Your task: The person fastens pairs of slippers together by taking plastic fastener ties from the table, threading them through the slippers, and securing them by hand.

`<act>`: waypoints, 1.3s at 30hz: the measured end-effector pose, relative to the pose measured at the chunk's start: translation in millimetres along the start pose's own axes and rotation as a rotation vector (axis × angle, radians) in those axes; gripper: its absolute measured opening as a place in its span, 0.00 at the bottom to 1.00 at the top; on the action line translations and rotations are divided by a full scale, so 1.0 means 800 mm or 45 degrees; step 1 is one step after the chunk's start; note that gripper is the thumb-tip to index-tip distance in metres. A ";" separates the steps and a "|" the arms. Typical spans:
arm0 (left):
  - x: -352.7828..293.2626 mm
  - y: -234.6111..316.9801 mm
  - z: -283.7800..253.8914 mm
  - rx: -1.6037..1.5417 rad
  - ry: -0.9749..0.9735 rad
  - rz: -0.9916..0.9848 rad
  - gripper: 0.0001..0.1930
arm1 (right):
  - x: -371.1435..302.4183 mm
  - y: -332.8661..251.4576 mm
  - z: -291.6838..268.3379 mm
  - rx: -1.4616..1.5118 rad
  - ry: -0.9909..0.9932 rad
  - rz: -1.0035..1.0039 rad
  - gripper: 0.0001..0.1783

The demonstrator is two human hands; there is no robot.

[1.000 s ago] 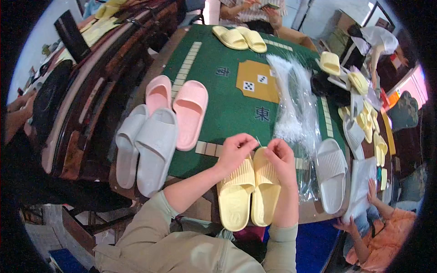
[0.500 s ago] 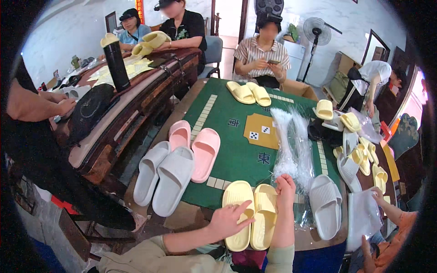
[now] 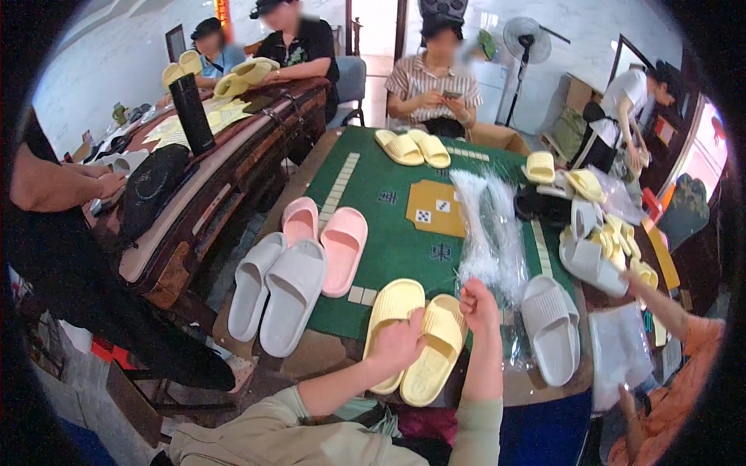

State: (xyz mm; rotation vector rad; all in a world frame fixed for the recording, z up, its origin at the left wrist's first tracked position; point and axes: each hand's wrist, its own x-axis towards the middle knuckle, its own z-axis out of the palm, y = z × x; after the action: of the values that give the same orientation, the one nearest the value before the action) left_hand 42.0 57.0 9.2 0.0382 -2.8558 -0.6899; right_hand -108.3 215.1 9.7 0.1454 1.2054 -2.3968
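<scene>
Two pale-yellow ribbed slippers (image 3: 437, 342), right way up, side by side at the green-topped table's (image 3: 365, 175) near edge

An open lane crosses the table (image 3: 386, 241) from the near edge's yellow slippers (image 3: 441, 325) to the far edge's yellow pair (image 3: 400, 147); grey slippers (image 3: 292, 291) and pink slippers (image 3: 344, 248) block the near left corner, clear bags (image 3: 510, 233) and a grey pair (image 3: 549, 314) the near right.

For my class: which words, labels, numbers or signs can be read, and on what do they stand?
Green table cover: large dark characters, not copied out here.
Tan panel: white dotted squares, no readable numerals.
Red wall strip: too blurred to read.
Right yellow slipper: any insole marking too faint.
</scene>
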 end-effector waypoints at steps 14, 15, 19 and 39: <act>-0.010 -0.103 -0.199 0.127 0.401 -0.149 0.32 | -0.023 0.000 0.031 -0.494 -0.001 -0.242 0.09; -0.003 -0.118 -0.214 0.221 0.451 -0.116 0.31 | -0.024 0.003 0.034 -0.530 -0.006 -0.251 0.08; 0.051 -0.166 -0.236 0.274 0.513 -0.198 0.27 | -0.029 0.003 0.029 -0.663 0.002 -0.264 0.09; 0.015 -0.182 -0.242 0.379 0.343 -0.229 0.40 | -0.166 -0.073 -0.054 -1.453 1.221 -1.623 0.16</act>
State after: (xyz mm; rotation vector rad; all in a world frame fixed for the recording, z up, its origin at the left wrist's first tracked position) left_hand 66.0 -160.2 113.9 0.4038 -2.6853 -0.2583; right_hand -19.5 324.8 64.7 0.1799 3.7707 -1.7933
